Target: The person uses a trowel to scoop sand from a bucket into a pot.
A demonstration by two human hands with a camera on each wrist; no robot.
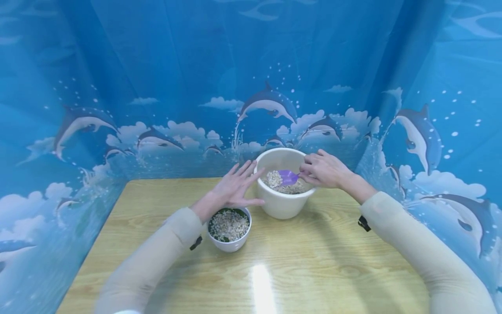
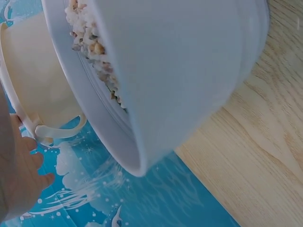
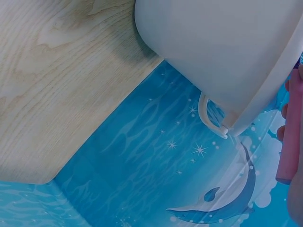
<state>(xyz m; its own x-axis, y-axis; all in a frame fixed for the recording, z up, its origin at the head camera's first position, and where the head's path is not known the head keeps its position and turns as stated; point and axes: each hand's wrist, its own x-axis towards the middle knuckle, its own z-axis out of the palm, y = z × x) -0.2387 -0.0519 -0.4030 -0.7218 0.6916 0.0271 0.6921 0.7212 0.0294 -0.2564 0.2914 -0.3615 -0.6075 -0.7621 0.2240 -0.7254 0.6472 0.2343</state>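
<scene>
My right hand grips a small purple shovel inside a white bucket; its pink handle shows in the right wrist view. Pale gravel lies on and around the blade. Fingers spread, my left hand is at the bucket's left rim, its thumb extended across the near side. Just below that hand stands a smaller white pot. Mixed pale gravel covers most of its top, with dark green showing round the edge. The left wrist view has this pot close up.
Both containers stand on a wood-grain table, the bucket close to its far edge. A blue curtain printed with dolphins hangs behind and on both sides. The bucket has a small side handle.
</scene>
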